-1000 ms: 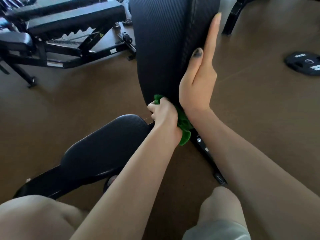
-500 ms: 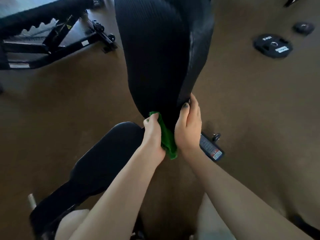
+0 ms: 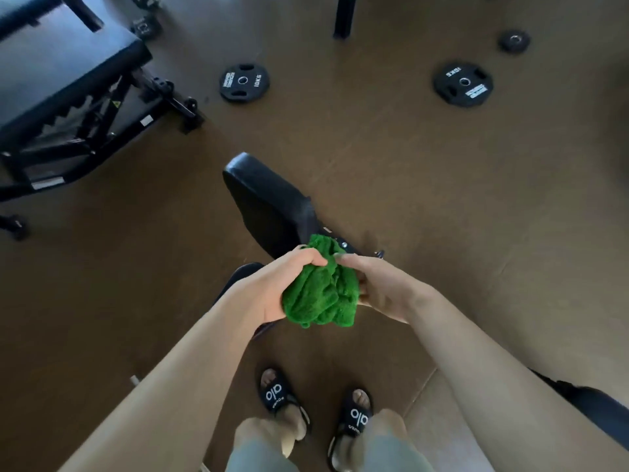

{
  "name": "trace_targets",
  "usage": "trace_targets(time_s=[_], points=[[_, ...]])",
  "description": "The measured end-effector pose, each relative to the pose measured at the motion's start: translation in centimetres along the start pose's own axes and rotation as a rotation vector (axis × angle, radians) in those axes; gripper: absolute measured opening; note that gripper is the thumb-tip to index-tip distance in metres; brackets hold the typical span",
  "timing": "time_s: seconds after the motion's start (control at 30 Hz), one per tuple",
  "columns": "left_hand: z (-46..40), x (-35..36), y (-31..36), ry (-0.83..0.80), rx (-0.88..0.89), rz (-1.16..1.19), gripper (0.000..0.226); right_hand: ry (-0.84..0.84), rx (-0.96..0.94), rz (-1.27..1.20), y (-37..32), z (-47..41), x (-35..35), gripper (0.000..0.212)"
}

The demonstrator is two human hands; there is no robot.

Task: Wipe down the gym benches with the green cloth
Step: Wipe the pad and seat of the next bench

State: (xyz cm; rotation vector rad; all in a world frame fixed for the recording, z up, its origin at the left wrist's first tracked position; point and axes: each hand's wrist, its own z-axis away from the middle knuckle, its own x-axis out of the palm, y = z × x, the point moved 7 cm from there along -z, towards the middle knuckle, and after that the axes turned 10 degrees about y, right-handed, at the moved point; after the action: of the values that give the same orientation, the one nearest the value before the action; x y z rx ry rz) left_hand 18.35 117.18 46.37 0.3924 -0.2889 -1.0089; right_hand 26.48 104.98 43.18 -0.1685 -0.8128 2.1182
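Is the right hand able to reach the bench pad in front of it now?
Probably yes: the right hand is near the pad with nothing between, but its fingers hold the cloth.

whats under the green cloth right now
Below the bunched green cloth, held by the left hand and right hand, lie the bench pad and brown floor. The spot directly beneath is covered.
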Motion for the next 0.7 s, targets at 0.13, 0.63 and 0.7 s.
trace_targets(time_s=[0.13,0.63,0.7], points=[[5.5,4.2,5.1,-0.075,0.024,-0.140,0.029,-0.002,-0.037,0.019,-4.0,5.3,-2.6,0.032],[0.0,6.1,23.8,0.146,0.697,-0.953,0.086,0.512,-0.314,0.665,-24.3,2.0,-10.0,0.017],[-1.0,6.4,26.0,0.090,0.698,-0.925,0.093,0.520,-0.337,0.726,-27.2,0.7,-10.0,0.021]])
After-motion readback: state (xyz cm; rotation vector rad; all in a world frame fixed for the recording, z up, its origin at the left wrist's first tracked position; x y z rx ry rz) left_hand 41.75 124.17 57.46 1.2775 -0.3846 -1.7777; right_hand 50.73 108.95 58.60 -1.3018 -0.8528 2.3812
